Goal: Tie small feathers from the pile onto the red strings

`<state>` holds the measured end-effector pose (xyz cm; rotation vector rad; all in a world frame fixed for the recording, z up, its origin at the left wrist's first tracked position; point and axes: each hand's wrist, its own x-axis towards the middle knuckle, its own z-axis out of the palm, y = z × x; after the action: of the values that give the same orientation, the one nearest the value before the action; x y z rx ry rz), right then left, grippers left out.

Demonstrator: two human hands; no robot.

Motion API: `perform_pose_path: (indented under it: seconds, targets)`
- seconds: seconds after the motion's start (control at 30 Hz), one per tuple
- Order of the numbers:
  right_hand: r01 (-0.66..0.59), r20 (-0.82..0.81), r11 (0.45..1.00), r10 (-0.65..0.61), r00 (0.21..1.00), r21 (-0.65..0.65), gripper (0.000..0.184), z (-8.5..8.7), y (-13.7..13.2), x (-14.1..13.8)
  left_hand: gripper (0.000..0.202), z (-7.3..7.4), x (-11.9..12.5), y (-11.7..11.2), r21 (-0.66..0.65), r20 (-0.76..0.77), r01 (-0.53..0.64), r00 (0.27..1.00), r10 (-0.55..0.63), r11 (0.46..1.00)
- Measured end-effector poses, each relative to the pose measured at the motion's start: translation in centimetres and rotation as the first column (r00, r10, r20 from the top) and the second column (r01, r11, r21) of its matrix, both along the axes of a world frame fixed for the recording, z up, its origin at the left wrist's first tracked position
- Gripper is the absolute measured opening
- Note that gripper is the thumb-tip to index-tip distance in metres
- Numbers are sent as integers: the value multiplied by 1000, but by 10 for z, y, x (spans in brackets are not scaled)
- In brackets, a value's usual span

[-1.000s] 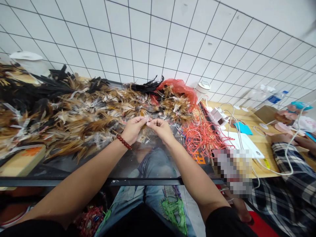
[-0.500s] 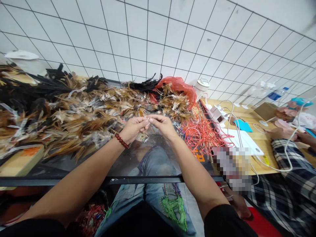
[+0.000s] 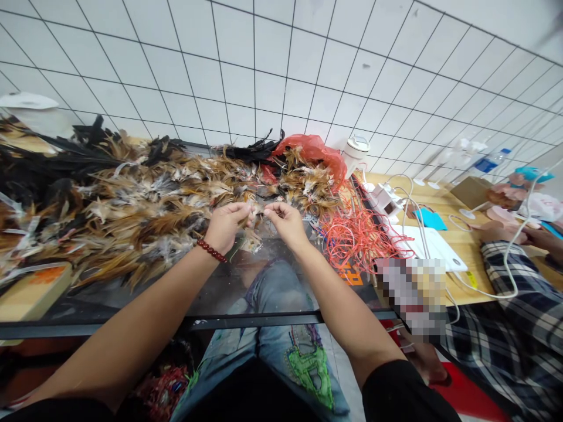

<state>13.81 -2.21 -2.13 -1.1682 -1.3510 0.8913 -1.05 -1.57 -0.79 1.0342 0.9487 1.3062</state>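
My left hand [image 3: 227, 227], with a dark red bead bracelet [image 3: 212, 251] at its wrist, is closed in a pinch over the near edge of the feather pile. Facing it, my right hand [image 3: 288, 224] pinches thumb against forefinger. Between the fingertips shows something small and pale, too fine to name. Brown, tan and grey feathers [image 3: 145, 211] spread in a thick heap behind and left of my hands. Under them lies a dark glossy tabletop [image 3: 220, 287] with white bits scattered on it.
Tangled red strands [image 3: 352, 234] lie to the right, near a red plastic bag [image 3: 314, 149] and a white lidded cup [image 3: 355, 155]. Black feathers [image 3: 57, 152] stand back left. A white power strip [image 3: 387, 202] has trailing cables. Another person's plaid sleeve [image 3: 505, 264] is far right.
My hands have drawn slightly apart, leaving a small gap between the fingertips; both still pinch. The whole view has shifted a little.
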Motion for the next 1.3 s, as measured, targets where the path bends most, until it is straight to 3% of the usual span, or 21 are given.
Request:
perform_pose_path:
  seconds: [0.07,0.17,0.33,0.4,0.57,0.63,0.73,0.83,0.97,1.17,1.3]
  targets:
    - [16,202,999,-9,979,-35,6,-4,0,1,16,2,-4,4,-49,54,-86,995,88,995]
    - [-26,463,1000,23,886,-1,8,-6,-7,-2,12,6,-7,6,-86,88,-142,985,150,986]
    - [-121,802,992,36,596,45,16,-1,-22,-11,12,5,-6,6,-82,90,-160,982,167,984]
    - [-121,847,991,23,531,49,12,1,-23,-11,14,2,-6,7,-76,82,-163,982,169,984]
    - [-10,804,995,-73,590,99,13,1,-17,-6,17,-12,-3,11,83,-67,-151,985,156,985]
    - [-32,794,993,-69,604,110,15,-1,-18,-6,16,-15,-2,11,150,-137,-146,976,167,978]
    - [-112,824,988,-24,567,106,18,-3,-21,-12,16,-16,-1,10,173,-156,-143,973,171,974]
    - [-115,842,993,28,539,41,10,-6,-23,-19,15,-15,-2,11,157,-120,-166,975,186,973]
    - [-1,756,999,-36,654,49,12,-11,-18,-18,14,-15,-2,13,133,-88,-208,971,221,969]
    - [185,459,972,-233,857,148,12,-22,-1,-4,20,-16,0,11,90,-98,-198,974,206,976]
    - [148,397,978,-194,897,145,15,-22,-1,-3,22,-16,-2,13,103,-37,-216,975,221,971]
